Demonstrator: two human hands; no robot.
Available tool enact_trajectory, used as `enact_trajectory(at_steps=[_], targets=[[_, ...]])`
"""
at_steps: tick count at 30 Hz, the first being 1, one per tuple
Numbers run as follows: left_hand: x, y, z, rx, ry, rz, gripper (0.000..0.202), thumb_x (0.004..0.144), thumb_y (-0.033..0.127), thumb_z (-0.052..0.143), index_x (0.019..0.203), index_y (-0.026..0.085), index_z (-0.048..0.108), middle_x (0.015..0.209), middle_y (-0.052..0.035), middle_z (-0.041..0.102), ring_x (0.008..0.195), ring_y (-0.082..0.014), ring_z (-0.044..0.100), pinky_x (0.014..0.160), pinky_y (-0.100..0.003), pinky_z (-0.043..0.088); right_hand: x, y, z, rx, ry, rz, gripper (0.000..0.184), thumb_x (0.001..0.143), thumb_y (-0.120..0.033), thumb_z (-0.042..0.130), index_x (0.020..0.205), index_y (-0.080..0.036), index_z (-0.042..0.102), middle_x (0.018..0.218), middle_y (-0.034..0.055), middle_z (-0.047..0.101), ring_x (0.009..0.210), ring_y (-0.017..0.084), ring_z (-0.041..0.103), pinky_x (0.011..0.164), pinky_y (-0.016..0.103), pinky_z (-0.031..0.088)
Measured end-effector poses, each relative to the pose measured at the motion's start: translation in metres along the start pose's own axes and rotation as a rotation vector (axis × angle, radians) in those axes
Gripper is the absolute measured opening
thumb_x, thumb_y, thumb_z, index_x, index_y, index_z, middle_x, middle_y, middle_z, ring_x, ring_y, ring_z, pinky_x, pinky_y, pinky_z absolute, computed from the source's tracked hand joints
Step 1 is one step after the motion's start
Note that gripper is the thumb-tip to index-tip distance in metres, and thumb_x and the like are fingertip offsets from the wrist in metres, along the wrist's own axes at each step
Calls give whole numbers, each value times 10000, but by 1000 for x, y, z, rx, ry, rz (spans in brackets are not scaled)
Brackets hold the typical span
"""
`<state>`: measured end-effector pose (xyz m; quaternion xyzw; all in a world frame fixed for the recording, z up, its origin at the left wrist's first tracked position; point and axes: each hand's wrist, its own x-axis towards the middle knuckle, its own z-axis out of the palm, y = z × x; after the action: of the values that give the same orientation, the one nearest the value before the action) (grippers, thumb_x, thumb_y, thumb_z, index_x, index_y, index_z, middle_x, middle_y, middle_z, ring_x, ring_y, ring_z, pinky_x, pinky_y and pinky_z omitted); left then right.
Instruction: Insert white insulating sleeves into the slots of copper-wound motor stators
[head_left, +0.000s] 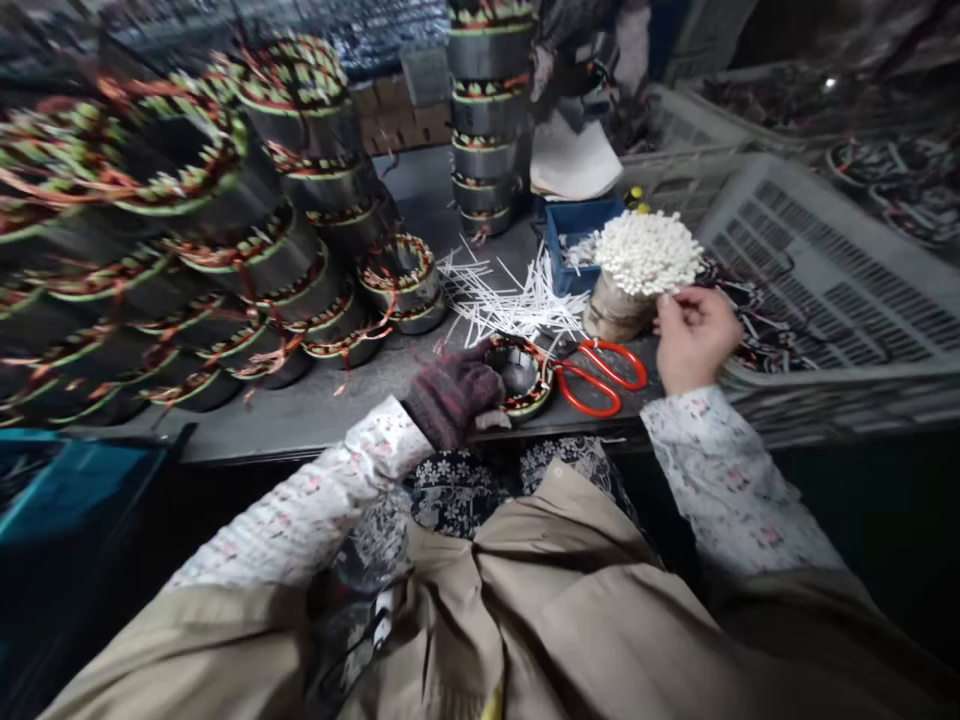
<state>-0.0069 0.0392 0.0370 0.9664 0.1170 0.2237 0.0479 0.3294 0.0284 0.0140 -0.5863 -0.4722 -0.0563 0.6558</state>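
Observation:
My left hand (454, 395), in a dark knit glove, grips the rim of a small motor stator (521, 375) with red and green windings lying on the grey bench (300, 415). My right hand (694, 338) is bare and pinches at the lower edge of a dense bundle of white-tipped sticks (649, 252). That bundle stands in a paper-wrapped holder (616, 310). Red-handled scissors (592, 375) lie between my hands. Loose white strips (517, 300) are scattered behind the stator.
Several stacks of wound stators (300, 100) crowd the bench's left side, and another stack (489, 120) stands at the back. A blue tray (577, 240) sits behind the bundle. Grey plastic crates (825, 280) holding wired coils fill the right side.

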Motion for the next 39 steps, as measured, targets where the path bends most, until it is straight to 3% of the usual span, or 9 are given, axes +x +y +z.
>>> enact_trajectory(at_steps=[6, 11, 14, 18, 24, 28, 31, 35, 39], targets=[[-3, 29, 36, 250, 354, -249, 267, 986, 421, 588, 886, 177, 631, 803, -31, 728, 779, -185, 718, 1118, -490, 520, -33, -69, -27, 210, -22, -170, 114, 893, -267, 683, 890, -180, 609, 918, 57, 731, 678, 162, 712, 565, 270, 585], [-2, 43, 41, 210, 393, -381, 261, 960, 421, 634, 1026, 169, 623, 1210, -94, 723, 1217, -240, 669, 1243, -555, 377, -81, -100, -45, 71, -457, -545, 111, 896, -99, 582, 946, -190, 621, 953, 50, 744, 879, 168, 738, 769, 293, 619], [-1, 45, 41, 169, 368, -424, 339, 952, 390, 653, 1187, 157, 581, 1169, -92, 739, 1171, -243, 688, 1261, -566, 338, -102, -99, -49, 188, -632, -649, 136, 900, -87, 513, 988, -174, 570, 1071, 134, 729, 1029, 228, 726, 838, 363, 633], [-1, 44, 42, 158, 331, -502, 627, 929, 408, 687, 1430, 120, 446, 1172, -132, 733, 1106, -261, 710, 1250, -566, 338, -109, -92, -52, 226, -703, -622, 124, 880, -98, 500, 924, -206, 543, 851, 76, 712, 801, 208, 717, 709, 341, 625], [1, 41, 41, 102, 251, -579, 729, 904, 455, 707, 1485, 111, 430, 1083, -126, 746, 1062, -276, 716, 1152, -521, 459, -104, -91, -37, 140, -740, -485, 139, 894, -131, 508, 872, -227, 606, 767, 25, 704, 673, 170, 682, 636, 292, 568], [2, 39, 45, -390, 397, -584, 704, 981, 425, 593, 1568, 176, 295, 1217, -126, 717, 1156, -226, 698, 1021, -397, 579, -104, -93, -5, 214, -734, -210, 155, 931, -248, 573, 798, -204, 638, 763, 25, 719, 681, 164, 688, 634, 285, 548], [3, 38, 48, -659, 550, -572, 502, 1002, 394, 564, 1456, 197, 481, 1277, -120, 700, 1144, -197, 706, 942, -337, 618, -104, -98, 9, 258, -685, -57, 171, 927, -295, 632, 796, -189, 663, 721, 6, 704, 577, 128, 629, 562, 255, 493], [4, 35, 49, -571, 598, -542, 236, 959, 370, 654, 1057, 173, 738, 1063, -72, 777, 1062, -188, 729, 973, -337, 607, -104, -110, 10, 219, -695, -101, 186, 967, -265, 569, 835, -185, 673, 776, 27, 701, 621, 126, 616, 607, 268, 494], [4, 35, 52, -569, 584, -547, 332, 998, 406, 590, 1217, 174, 681, 1165, -82, 756, 1095, -186, 728, 993, -333, 604, -104, -119, 9, 165, -693, -164, 224, 963, -275, 549, 777, -188, 637, 731, 35, 659, 679, 151, 621, 635, 289, 492]])
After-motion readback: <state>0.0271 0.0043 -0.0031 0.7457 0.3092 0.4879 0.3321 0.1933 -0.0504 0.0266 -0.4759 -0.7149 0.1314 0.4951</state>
